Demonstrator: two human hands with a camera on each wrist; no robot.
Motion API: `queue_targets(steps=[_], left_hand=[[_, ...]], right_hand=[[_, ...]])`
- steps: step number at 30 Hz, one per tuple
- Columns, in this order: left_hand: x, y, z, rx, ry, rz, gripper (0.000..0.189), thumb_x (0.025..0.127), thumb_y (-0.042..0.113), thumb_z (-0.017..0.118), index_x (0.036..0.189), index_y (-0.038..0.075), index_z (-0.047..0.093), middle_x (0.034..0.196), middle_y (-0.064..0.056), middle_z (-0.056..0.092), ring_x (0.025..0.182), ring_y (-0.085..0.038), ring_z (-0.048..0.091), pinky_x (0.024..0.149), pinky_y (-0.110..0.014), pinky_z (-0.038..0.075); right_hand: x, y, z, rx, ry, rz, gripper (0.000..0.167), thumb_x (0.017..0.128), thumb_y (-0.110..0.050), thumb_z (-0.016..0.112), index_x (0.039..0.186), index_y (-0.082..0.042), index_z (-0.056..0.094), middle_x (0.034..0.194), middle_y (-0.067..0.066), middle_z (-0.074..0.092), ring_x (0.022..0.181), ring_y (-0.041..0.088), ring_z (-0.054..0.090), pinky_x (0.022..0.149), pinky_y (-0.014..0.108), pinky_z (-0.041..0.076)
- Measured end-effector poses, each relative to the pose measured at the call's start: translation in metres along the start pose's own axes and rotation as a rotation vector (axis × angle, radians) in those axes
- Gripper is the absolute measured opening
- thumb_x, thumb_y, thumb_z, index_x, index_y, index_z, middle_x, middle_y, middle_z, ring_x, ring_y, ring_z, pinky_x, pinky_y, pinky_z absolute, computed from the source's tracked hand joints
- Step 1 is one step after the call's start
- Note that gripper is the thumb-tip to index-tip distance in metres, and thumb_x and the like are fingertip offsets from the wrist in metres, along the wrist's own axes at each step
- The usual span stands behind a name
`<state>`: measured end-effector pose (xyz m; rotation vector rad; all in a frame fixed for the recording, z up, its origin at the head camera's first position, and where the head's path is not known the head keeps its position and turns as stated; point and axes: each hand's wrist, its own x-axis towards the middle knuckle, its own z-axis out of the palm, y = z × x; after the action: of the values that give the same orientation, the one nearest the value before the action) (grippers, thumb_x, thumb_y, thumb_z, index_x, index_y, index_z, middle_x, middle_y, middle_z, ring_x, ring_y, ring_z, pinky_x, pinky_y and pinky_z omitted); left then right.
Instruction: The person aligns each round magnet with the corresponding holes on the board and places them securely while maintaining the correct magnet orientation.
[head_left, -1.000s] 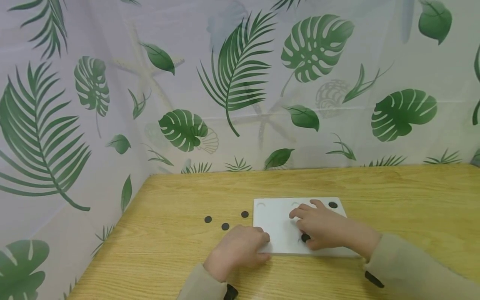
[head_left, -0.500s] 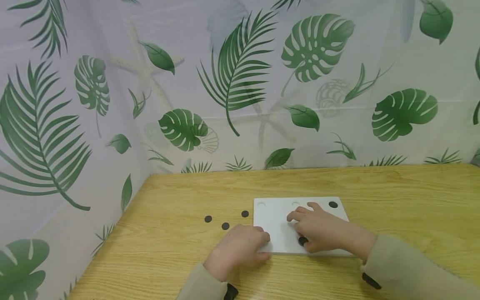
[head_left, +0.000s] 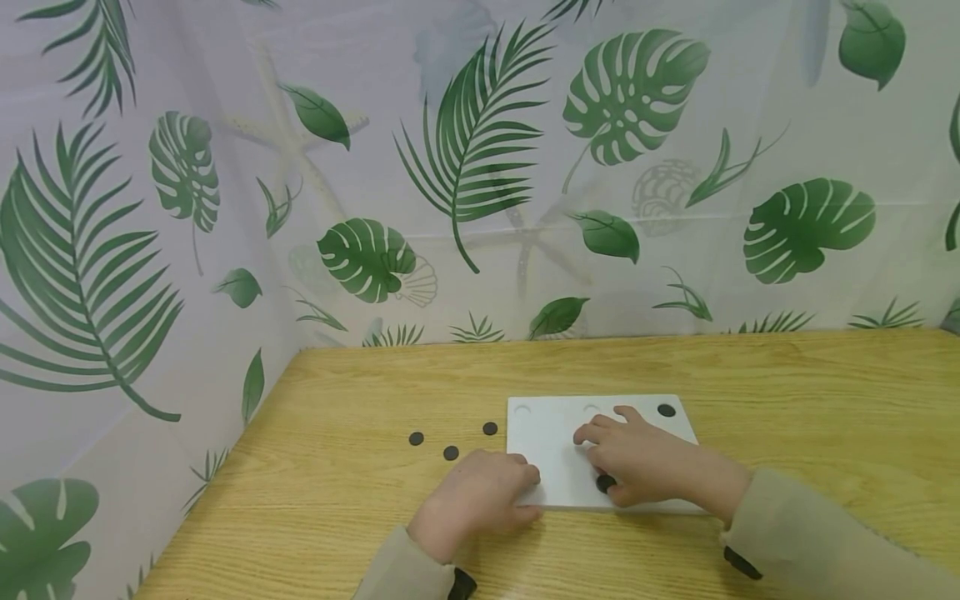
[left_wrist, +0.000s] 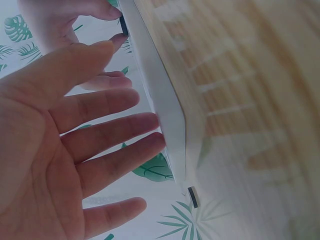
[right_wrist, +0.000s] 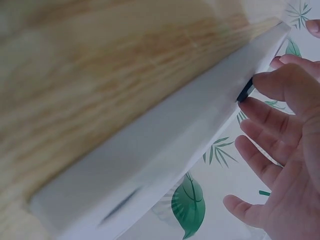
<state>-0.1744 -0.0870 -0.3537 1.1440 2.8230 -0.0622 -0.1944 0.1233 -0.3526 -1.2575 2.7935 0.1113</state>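
A white board (head_left: 553, 433) with shallow round recesses lies on the table. My right hand (head_left: 647, 460) is over its right half, thumb and index finger pinching a small black disc (head_left: 605, 484) near the board's front edge. In the right wrist view that disc (right_wrist: 244, 90) stands tilted, its lower edge at the board's surface, while the other fingers spread away from it. My left hand (head_left: 482, 493) rests at the board's left front corner. Seen from the left wrist, its fingers (left_wrist: 117, 130) are extended, with fingertips at the board's edge. Another black disc (head_left: 666, 410) sits in the far right corner recess.
Three loose black discs lie on the wooden table (head_left: 337, 500) left of the board: one (head_left: 416, 438) farthest left, one (head_left: 450, 453) nearer me, one (head_left: 490, 428) close to the board. A leaf-patterned cloth (head_left: 495, 308) hangs behind and to the left.
From one second to half a second ago, my right hand shifted slightly left and toward me with the pinched disc. Since then it has held still. The left hand has stayed put.
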Motion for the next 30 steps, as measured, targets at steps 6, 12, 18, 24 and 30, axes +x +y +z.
queue_targets(steps=[6,12,18,24,30], left_hand=[[0.000,0.000,-0.001,0.005,0.003,0.002,0.021,0.081,0.036,0.061,0.086,0.015,0.062,0.067,0.009,0.047,0.055,-0.006,0.041,0.050,-0.021,0.033],[0.000,0.000,-0.001,0.005,0.005,0.001,0.021,0.081,0.036,0.061,0.084,0.016,0.062,0.066,0.009,0.045,0.054,-0.006,0.040,0.049,-0.021,0.032],[-0.001,0.000,0.000,0.004,-0.003,-0.005,0.021,0.081,0.037,0.061,0.083,0.016,0.061,0.066,0.009,0.046,0.055,-0.006,0.041,0.050,-0.021,0.033],[-0.002,0.001,0.000,0.013,0.015,-0.005,0.021,0.080,0.036,0.062,0.081,0.016,0.060,0.065,0.009,0.045,0.054,-0.006,0.040,0.049,-0.021,0.032],[-0.002,0.001,0.000,0.016,0.017,-0.006,0.021,0.080,0.037,0.061,0.081,0.016,0.060,0.065,0.009,0.044,0.054,-0.007,0.040,0.049,-0.021,0.032]], right_hand=[[0.000,0.000,0.000,0.001,-0.001,0.005,0.014,0.067,-0.024,0.072,0.067,-0.016,0.060,0.113,0.004,0.052,0.106,0.023,0.044,0.088,0.056,0.027],[-0.001,0.000,0.000,0.000,0.019,-0.005,0.018,0.067,-0.023,0.072,0.062,-0.018,0.055,0.112,0.004,0.052,0.105,0.023,0.044,0.088,0.057,0.027],[-0.004,0.000,-0.003,0.039,0.036,0.002,0.018,0.067,-0.022,0.071,0.061,-0.019,0.054,0.112,0.005,0.052,0.106,0.024,0.043,0.088,0.057,0.027],[-0.008,0.003,-0.009,0.077,0.075,0.014,0.017,0.067,-0.023,0.073,0.067,-0.018,0.057,0.111,0.006,0.053,0.105,0.025,0.045,0.087,0.058,0.028],[-0.017,0.006,-0.012,0.119,0.140,-0.019,0.021,0.070,-0.021,0.072,0.086,-0.013,0.062,0.110,0.008,0.056,0.104,0.025,0.049,0.086,0.054,0.031]])
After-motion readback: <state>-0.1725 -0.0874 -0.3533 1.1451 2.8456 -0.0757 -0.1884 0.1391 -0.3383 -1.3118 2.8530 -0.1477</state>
